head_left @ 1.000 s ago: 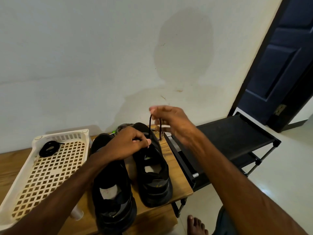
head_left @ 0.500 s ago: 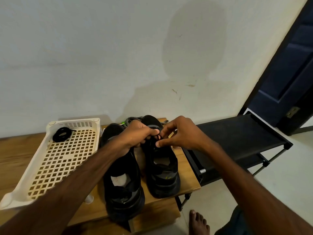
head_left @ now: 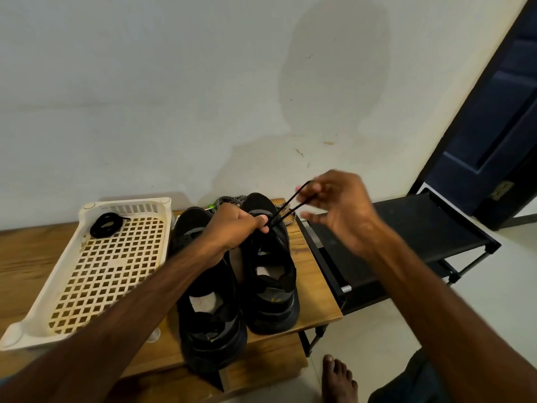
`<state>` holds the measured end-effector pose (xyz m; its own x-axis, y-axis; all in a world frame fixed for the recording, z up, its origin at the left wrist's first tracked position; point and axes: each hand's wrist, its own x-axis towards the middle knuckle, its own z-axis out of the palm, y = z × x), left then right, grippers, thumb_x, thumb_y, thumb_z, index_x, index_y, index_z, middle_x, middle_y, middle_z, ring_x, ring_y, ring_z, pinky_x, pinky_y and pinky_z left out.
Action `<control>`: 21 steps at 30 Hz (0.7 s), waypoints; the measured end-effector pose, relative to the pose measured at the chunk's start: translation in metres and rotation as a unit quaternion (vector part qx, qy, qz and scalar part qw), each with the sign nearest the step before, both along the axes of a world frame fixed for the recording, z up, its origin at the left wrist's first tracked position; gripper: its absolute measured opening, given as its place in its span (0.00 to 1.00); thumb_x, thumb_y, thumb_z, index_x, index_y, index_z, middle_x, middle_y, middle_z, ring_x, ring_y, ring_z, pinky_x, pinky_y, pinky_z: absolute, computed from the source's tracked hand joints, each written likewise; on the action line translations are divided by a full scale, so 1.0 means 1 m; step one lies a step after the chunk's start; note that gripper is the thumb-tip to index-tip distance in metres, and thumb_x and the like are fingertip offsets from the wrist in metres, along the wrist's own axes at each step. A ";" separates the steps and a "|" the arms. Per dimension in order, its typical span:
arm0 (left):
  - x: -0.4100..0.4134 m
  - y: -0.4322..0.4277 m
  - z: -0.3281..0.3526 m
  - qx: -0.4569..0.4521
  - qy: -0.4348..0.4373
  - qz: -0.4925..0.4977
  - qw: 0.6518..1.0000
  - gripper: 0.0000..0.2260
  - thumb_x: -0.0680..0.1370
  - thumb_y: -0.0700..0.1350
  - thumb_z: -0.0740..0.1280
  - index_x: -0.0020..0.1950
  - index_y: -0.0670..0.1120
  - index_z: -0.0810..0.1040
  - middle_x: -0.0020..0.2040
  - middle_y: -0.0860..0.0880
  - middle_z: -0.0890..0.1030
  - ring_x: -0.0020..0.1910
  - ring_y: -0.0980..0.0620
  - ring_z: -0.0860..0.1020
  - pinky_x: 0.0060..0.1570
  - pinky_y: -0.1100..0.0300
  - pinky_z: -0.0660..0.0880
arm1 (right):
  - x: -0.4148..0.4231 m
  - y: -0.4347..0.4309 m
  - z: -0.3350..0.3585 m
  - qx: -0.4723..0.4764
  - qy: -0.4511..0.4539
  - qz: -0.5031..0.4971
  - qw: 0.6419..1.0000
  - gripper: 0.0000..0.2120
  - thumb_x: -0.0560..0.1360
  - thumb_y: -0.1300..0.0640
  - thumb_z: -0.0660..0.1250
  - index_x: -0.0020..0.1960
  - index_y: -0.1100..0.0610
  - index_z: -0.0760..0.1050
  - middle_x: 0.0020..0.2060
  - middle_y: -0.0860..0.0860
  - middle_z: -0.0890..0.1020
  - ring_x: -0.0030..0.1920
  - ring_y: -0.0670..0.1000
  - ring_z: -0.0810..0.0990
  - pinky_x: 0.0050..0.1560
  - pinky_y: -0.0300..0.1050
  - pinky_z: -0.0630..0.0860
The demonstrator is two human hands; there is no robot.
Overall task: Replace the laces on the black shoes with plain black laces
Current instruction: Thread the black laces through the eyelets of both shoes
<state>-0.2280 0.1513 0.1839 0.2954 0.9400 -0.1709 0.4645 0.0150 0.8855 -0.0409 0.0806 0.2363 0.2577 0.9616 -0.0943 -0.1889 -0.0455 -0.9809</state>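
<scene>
Now our right hand (head_left: pixel 340 210) has lifted away from the eyelets, where half a second ago it was bunched against our left hand (head_left: pixel 232 228). It sits above and to the right of the right-hand shoe (head_left: pixel 270 286), drawing the black lace (head_left: pixel 293 202) up in two taut strands. Its fingertips look pinched on the top of that lace, though motion blur softens them. Our left hand is curled over the shoe's tongue and grips the lace at its lower end. We judge that another pass has gone through and the slack is being pulled out, so lacing of this shoe is under way.

The other shoe (head_left: pixel 209 315), just left of it, shows no lace. Further left of the shoe stands the cream basket (head_left: pixel 125 202), with a coiled black lace (head_left: pixel 106 225) in its far corner, presumably for that second shoe. Behind the shoe's toe lie the patterned laces (head_left: pixel 229 200).
</scene>
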 end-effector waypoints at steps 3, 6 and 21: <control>0.002 0.001 -0.001 -0.005 -0.006 0.004 1.000 0.10 0.79 0.50 0.72 0.44 0.46 0.88 0.17 0.60 0.70 0.29 0.61 0.68 0.57 0.57 0.74 | 0.030 -0.007 0.012 0.120 0.165 -0.067 0.977 0.18 0.81 0.52 0.63 0.32 0.52 0.70 0.40 0.52 0.82 0.44 0.52 0.83 0.44 0.47 0.80; 0.005 0.003 -0.004 -0.005 -0.010 0.005 1.000 0.10 0.79 0.50 0.72 0.43 0.47 0.89 0.20 0.61 0.74 0.32 0.61 0.72 0.50 0.59 0.74 | 0.040 -0.005 0.006 0.105 0.137 -0.099 0.980 0.18 0.82 0.48 0.64 0.35 0.53 0.73 0.40 0.51 0.83 0.39 0.50 0.82 0.35 0.42 0.77; 0.003 0.006 -0.007 0.029 -0.014 -0.012 0.999 0.11 0.77 0.52 0.74 0.39 0.46 0.88 0.24 0.55 0.76 0.24 0.63 0.72 0.35 0.64 0.72 | -0.019 0.016 -0.038 0.035 -0.546 0.110 0.830 0.09 0.73 0.50 0.78 0.50 0.53 0.88 0.42 0.48 0.87 0.42 0.45 0.84 0.47 0.46 0.83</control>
<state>-0.2246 0.1570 0.1767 0.3217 0.9407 -0.1079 0.4387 -0.0471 0.8974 -0.0601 0.0963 0.1985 -0.0294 0.9901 0.1374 0.8204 0.1024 -0.5626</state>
